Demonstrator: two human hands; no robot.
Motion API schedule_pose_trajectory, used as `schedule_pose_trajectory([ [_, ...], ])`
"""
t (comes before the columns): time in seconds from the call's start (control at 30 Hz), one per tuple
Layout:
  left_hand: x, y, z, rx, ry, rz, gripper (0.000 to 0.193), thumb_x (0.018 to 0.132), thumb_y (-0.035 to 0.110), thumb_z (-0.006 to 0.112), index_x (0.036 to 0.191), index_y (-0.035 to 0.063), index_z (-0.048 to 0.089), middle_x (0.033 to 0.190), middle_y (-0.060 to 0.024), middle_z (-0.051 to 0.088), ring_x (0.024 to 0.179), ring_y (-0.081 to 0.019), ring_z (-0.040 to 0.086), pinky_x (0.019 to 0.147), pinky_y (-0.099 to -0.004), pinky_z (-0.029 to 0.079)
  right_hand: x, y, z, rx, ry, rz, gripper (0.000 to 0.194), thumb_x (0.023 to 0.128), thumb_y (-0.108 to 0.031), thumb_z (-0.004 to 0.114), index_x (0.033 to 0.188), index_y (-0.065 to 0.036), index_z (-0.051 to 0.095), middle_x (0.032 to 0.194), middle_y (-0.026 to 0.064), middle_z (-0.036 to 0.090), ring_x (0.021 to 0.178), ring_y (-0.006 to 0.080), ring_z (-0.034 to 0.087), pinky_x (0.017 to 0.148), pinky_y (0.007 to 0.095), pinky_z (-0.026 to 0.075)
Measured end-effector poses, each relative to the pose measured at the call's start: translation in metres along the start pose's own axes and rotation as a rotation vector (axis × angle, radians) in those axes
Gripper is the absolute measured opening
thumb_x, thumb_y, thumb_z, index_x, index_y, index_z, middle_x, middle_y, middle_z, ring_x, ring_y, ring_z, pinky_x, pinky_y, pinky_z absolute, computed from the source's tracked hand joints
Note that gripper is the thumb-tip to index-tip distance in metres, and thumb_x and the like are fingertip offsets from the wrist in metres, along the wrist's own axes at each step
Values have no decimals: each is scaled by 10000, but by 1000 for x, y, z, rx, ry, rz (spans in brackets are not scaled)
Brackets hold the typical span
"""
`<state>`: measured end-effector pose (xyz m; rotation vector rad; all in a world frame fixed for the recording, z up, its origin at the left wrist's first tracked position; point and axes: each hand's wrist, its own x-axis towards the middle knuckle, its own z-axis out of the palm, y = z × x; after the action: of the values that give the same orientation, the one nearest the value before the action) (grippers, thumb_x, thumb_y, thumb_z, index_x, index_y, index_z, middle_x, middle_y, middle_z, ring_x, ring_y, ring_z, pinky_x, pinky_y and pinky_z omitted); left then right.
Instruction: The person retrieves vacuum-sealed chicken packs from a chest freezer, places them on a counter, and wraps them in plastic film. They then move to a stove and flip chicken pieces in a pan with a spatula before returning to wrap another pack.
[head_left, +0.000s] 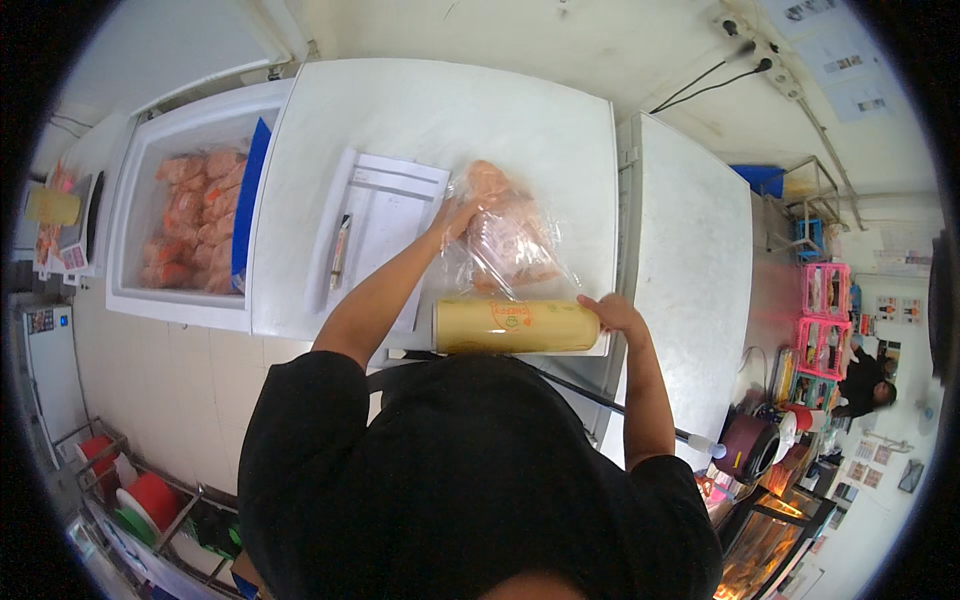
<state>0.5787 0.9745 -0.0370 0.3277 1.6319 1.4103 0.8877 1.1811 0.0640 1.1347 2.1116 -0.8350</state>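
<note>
A bag of raw meat pieces (514, 236), partly covered in clear plastic film, lies on the white chest freezer lid (420, 90). My left hand (456, 217) is at its left side, fingers partly hidden by film and meat; its hold cannot be told. My right hand (611, 311) grips the right end of a large yellow roll of cling film (517, 327) at the lid's near edge. Film stretches between roll and meat. Left of the meat, printed sheets (390, 199) lie with a marker pen (340, 251) on them.
An open freezer compartment (120, 225) at left holds several bags of pinkish meat (199, 217) beside a blue panel (251, 202). Another white freezer (690, 247) adjoins at right. Far right are pink crates (823, 345) and a person in black (862, 382).
</note>
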Motion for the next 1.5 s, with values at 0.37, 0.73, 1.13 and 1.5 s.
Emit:
schedule_pose_trajectory([
  [0.37, 15, -44, -15, -194, -39, 198, 457, 935, 367, 571, 1237, 25, 605, 1182, -61, 611, 1030, -172, 575, 817, -314, 504, 78, -143, -8, 653, -120, -1034, 804, 857, -462, 693, 1435, 6, 388, 1469, 133, 418, 1318, 260, 413, 1109, 368, 331],
  [0.73, -40, 69, 6, -77, -214, -130, 663, 925, 473, 572, 1322, -47, 466, 1097, -125, 648, 935, -249, 663, 824, -379, 539, 80, -114, 24, 1306, -451, -731, 689, 904, -457, 638, 1387, -5, 445, 1296, 122, 568, 1150, 223, 554, 1004, 353, 430],
  [1.13, -55, 152, 21, 541, 473, 709, 511, 874, 215, 661, 1305, 15, 472, 1303, -127, 501, 1206, -253, 485, 1042, -364, 372, 34, -121, 7, 1486, -417, -789, 733, 850, -314, 717, 1416, 8, 381, 1325, 126, 534, 1191, 225, 534, 1037, 367, 424],
  [1.5, -95, 94, 68, -389, -122, -123, 640, 940, 434, 552, 1376, -15, 416, 1279, -181, 559, 1137, -293, 581, 955, -424, 503, 25, -126, -10, 1530, -426, -592, 703, 875, -379, 665, 1383, 34, 410, 1271, 147, 562, 1147, 234, 567, 979, 345, 461],
])
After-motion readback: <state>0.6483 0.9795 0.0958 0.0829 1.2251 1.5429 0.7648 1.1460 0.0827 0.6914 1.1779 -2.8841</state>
